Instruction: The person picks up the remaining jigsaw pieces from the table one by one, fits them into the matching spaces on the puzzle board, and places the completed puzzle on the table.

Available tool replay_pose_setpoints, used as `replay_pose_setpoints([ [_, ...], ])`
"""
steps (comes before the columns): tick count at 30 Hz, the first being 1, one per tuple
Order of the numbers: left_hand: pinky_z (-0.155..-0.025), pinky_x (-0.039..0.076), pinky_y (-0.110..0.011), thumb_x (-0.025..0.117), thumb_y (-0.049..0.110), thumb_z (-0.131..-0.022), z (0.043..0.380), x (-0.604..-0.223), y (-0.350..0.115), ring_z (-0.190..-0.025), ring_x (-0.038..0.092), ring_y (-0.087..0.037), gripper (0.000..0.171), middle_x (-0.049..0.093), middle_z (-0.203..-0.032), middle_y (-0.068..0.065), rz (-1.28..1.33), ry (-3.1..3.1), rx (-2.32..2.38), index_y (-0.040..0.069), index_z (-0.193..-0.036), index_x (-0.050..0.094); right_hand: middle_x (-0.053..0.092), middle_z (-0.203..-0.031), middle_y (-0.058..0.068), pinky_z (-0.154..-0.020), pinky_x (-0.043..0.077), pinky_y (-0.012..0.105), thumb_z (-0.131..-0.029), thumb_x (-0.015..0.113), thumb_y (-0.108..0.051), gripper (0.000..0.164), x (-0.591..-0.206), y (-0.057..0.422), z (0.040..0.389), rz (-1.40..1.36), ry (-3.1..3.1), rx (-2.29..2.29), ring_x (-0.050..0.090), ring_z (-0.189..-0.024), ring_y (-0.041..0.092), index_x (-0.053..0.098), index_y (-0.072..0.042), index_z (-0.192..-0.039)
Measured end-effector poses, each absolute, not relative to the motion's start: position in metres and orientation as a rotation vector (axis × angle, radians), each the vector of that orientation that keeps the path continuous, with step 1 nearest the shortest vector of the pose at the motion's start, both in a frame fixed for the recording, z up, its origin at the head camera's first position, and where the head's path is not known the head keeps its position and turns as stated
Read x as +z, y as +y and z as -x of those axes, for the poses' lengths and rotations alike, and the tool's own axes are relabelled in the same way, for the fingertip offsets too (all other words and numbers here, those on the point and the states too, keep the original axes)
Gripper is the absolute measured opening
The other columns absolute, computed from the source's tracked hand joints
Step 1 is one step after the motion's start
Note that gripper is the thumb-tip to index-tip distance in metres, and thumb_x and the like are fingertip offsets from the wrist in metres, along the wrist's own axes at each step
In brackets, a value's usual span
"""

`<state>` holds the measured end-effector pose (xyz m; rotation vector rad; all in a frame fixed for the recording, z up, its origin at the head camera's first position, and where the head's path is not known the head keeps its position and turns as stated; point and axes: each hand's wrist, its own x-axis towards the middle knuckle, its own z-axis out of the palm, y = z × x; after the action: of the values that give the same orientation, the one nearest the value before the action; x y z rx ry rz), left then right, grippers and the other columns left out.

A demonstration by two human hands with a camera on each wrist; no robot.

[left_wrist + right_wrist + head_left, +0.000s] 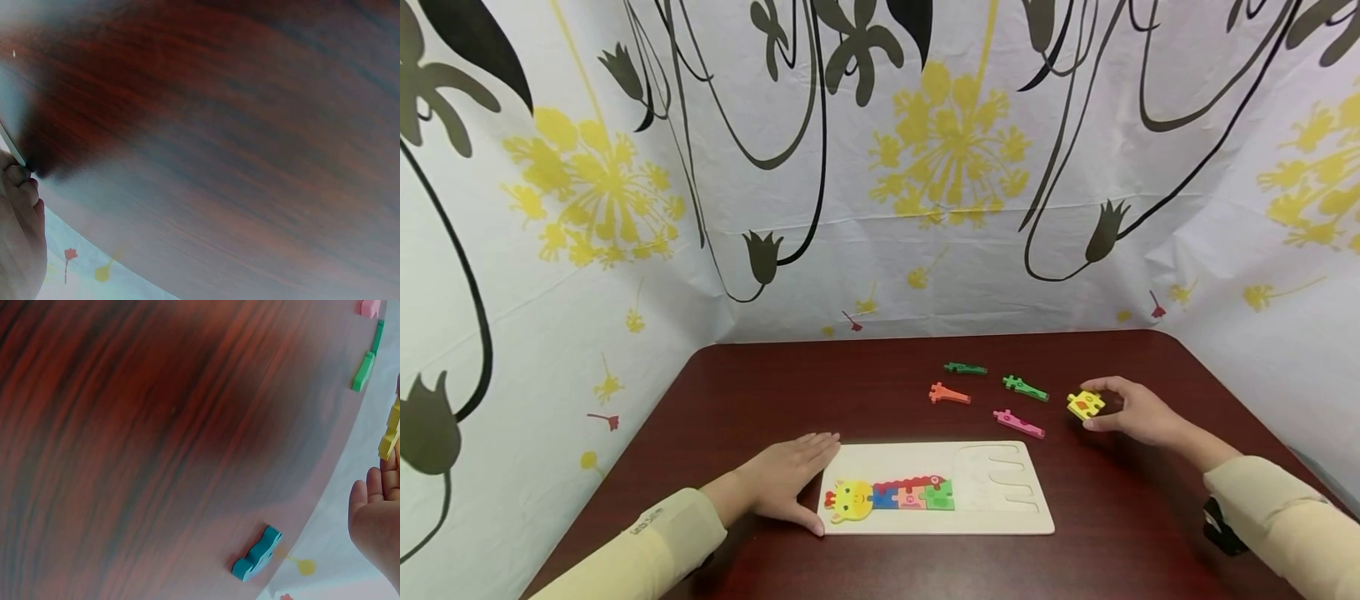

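Note:
A pale puzzle board (992, 521) lies on the table, its left part filled with a yellow giraffe head (852, 501) and blue, pink, green and red pieces. Its right part shows bare recesses. My left hand (786, 479) rests at the board's left edge, fingers near the upper corner and thumb at the lower one. Off to the right, my right hand (1138, 412) pinches a yellow puzzle piece (1086, 405) between thumb and fingers. That yellow piece (389, 432) is partly cut off in the right wrist view.
Beyond the board lie an orange piece (950, 393), a pink piece (1018, 423) and two green pieces (1026, 388). A teal piece (257, 554) lies on the table in the right wrist view. Patterned white cloth (925, 283) hangs around the dark wooden table (820, 383).

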<state>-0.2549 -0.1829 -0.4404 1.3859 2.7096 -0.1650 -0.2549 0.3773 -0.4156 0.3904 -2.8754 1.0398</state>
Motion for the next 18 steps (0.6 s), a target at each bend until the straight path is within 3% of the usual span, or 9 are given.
replay_pose_setpoints([
  [18, -0.115, 0.021, -0.037, 0.033, 0.09, -0.075, 0.255, -0.441, -0.183, -0.145, 0.019, -0.022, 0.118, 0.02, -0.16, -0.01, -1.389, 2.717, -0.18, 0.004, -0.154, 0.022, 0.053, -0.128, 0.024, -0.093, 0.043, 0.059, -0.08, 0.081, -0.02, 0.061, -0.415, 0.36, 0.253, -0.452, -2.866, 1.089, 0.048, -0.117, 0.045, 0.055, 0.003, -0.129],
])
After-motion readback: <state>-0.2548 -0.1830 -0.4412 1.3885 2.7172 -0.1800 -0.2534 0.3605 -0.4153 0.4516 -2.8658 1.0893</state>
